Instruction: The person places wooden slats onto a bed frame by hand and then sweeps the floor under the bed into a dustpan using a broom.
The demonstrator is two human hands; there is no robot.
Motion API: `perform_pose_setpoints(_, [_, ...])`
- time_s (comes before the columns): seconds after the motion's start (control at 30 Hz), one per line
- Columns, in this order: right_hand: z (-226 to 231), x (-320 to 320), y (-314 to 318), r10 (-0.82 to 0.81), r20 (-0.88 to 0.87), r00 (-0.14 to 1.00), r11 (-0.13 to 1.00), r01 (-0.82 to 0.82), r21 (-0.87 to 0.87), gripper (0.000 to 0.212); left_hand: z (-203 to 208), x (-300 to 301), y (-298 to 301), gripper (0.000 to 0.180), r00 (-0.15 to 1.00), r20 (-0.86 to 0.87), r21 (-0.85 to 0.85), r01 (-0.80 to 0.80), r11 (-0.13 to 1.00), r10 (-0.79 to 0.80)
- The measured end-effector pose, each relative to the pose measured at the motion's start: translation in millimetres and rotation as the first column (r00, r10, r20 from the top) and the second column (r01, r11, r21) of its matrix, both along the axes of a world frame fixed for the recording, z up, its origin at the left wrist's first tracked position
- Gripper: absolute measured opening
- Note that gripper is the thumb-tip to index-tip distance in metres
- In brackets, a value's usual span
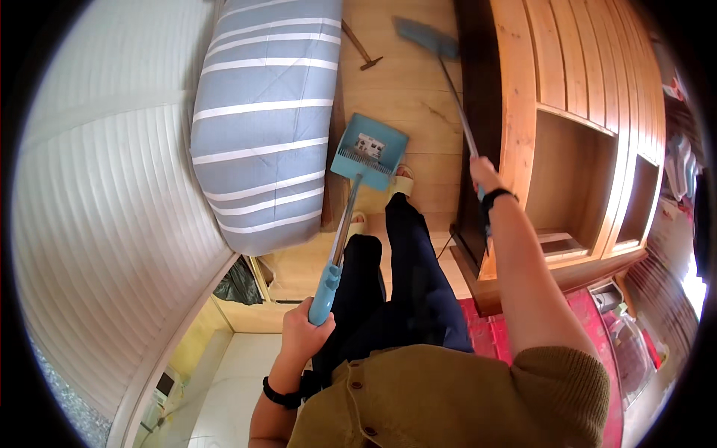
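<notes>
My left hand (305, 330) is closed around the blue grip of a long-handled dustpan (392, 136). Its metal pole runs forward to a blue pan with a toothed edge, which is down by my feet on the wooden floor. With my right hand (485, 173) I grip the handle of a broom (427, 36), held out ahead and to the right. The grey-blue broom head is slightly blurred, at the far end of the floor strip beside the dark base of the wooden furniture. A hammer (364, 51) lies on the floor left of the broom head.
A grey-and-white striped mattress (265, 112) borders the floor on the left. To the right stands wooden slatted furniture (571, 67) with open compartments. A black bag (240, 282) sits at lower left, near a white ribbed panel (112, 172). Red flooring (489, 326) is at lower right.
</notes>
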State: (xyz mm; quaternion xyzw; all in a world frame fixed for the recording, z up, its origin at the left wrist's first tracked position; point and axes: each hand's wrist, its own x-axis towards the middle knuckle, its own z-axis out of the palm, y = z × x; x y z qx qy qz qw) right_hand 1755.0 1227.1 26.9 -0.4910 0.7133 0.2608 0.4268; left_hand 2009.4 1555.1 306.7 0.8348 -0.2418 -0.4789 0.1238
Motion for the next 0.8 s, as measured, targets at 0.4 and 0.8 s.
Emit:
perform_pose_setpoints(0.4, [11.1, -90.8, 347.8, -0.459, 0.051, 0.887, 0.885, 0.451, 0.115, 0.044, 6.8, 41.5, 92.6, 0.021, 0.968, 0.062, -0.166, 0.251, 0.953, -0.244])
perform_pose_setpoints(0.8, [125.2, -96.1, 446.0, -0.595, 0.072, 0.8, 0.803, 0.592, 0.063, 0.039, 17.8, 50.7, 151.2, 0.028, 0.948, 0.001, -0.178, 0.313, 0.933, -0.318])
